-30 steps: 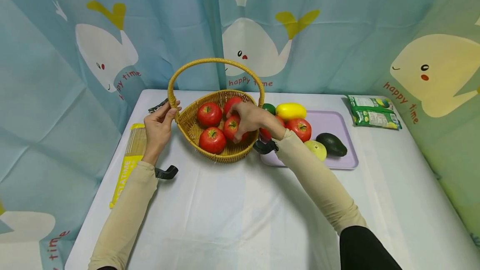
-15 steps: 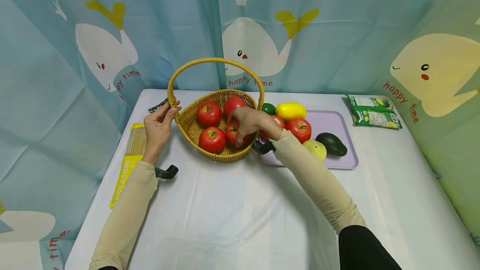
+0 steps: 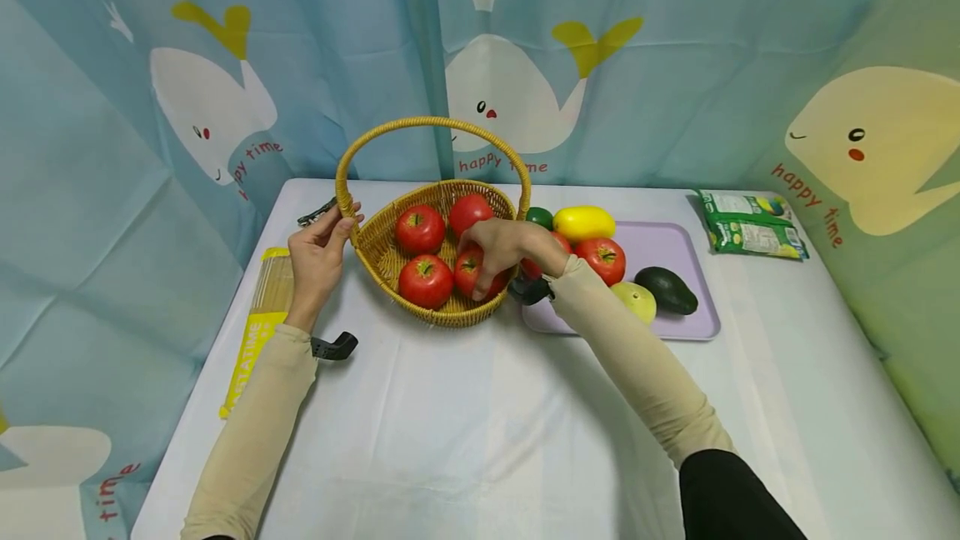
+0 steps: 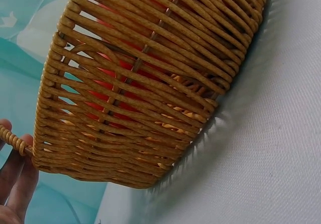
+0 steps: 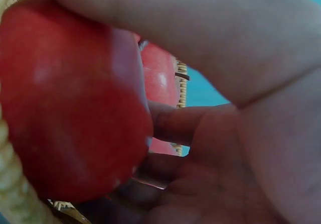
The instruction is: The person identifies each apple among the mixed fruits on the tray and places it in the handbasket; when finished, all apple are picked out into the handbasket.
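Note:
A wicker basket (image 3: 382,258) with a tall arched handle stands at the back of the table, several red apples inside. My left hand (image 3: 318,261) pinches the foot of the handle at the basket's left end; the left wrist view shows its fingers (image 4: 22,186) there beside the woven wall. Over the basket's right side, my right hand (image 3: 501,247) grips an apple (image 5: 75,98), thumb on one side and fingers curled round the other. Two apples (image 3: 420,229) lie to its left, one of them nearer the front, and another (image 3: 470,211) sits behind.
Right of the basket a lilac tray (image 3: 693,327) bears apples (image 3: 602,259), a yellow fruit (image 3: 583,224), a pale green fruit (image 3: 636,301) and an avocado (image 3: 666,290). Green packets (image 3: 752,225) lie at the back right. A yellow pasta pack (image 3: 258,340) lies beside the left forearm.
My right hand has closed round the front right apple and shifted slightly right with it. The left hand keeps its hold on the handle, and the basket stays in place.

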Demonstrator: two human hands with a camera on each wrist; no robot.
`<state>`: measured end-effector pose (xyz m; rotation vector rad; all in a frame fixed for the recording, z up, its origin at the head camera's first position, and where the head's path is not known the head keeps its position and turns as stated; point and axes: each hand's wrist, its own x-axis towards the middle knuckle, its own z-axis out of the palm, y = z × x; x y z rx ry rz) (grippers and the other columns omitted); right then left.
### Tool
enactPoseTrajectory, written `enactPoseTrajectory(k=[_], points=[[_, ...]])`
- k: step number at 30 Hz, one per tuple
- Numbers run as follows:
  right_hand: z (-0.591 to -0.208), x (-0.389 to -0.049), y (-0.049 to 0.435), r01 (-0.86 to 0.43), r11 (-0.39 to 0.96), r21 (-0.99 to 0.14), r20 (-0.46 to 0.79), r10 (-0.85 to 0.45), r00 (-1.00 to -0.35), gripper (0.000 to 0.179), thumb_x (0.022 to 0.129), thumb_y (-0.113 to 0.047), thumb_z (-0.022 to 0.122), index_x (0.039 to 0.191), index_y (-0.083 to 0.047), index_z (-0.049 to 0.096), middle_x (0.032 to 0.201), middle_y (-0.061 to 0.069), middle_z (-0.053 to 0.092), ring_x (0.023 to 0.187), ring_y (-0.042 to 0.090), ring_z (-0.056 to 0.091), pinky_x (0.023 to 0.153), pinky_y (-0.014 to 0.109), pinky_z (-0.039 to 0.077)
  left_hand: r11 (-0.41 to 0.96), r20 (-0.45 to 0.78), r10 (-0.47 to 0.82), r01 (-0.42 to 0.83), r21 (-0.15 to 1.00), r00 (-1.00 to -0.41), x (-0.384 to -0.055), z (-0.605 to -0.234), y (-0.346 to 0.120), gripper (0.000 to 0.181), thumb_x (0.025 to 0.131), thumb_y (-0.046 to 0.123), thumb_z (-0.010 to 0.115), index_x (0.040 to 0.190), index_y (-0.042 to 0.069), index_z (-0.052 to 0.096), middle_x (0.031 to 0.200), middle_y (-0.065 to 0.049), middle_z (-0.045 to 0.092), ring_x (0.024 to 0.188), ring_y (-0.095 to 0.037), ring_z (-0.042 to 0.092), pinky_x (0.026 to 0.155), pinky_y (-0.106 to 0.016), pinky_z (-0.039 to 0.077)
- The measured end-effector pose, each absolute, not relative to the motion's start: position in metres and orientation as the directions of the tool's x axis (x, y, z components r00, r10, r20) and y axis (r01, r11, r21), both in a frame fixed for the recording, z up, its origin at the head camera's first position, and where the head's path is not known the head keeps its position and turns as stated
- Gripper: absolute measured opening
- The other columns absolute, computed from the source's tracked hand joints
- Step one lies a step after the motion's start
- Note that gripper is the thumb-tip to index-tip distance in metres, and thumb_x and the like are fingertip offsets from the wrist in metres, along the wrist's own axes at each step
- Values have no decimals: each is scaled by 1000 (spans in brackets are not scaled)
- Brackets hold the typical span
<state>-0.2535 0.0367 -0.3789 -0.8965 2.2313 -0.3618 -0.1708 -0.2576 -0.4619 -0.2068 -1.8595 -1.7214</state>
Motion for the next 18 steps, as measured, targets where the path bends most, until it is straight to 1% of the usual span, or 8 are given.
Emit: enactPoseTrajectory(k=[7,14,18], points=[[-378,-254,41,-510,698,-502,-496,-716,-492,83,80,-38,95,147,-8,57,146,11,58,135,30,48,120,46,44,167,519,-274,491,855,-810,-171,-464,-258,34,103,0,66,137,4,70,126,-30,72,106,-18,79,95,-20,60],[-379,-251,45,-512,675,-531,-466,-737,-489,81,82,-40,93,149,-9,57,152,11,56,140,31,47,124,48,41,164,515,-272,488,857,-813,-170,-463,-258,34,104,1,66,138,3,70,126,-30,72,106,-15,79,96,-20,60],[-376,-247,49,-497,669,-553,-458,-742,-490,83,84,-40,92,152,-12,54,157,11,51,145,32,42,127,51,38,157,509,-275,484,861,-815,-170,-463,-258,35,104,1,66,138,3,70,127,-30,72,106,-15,79,96,-20,60]])
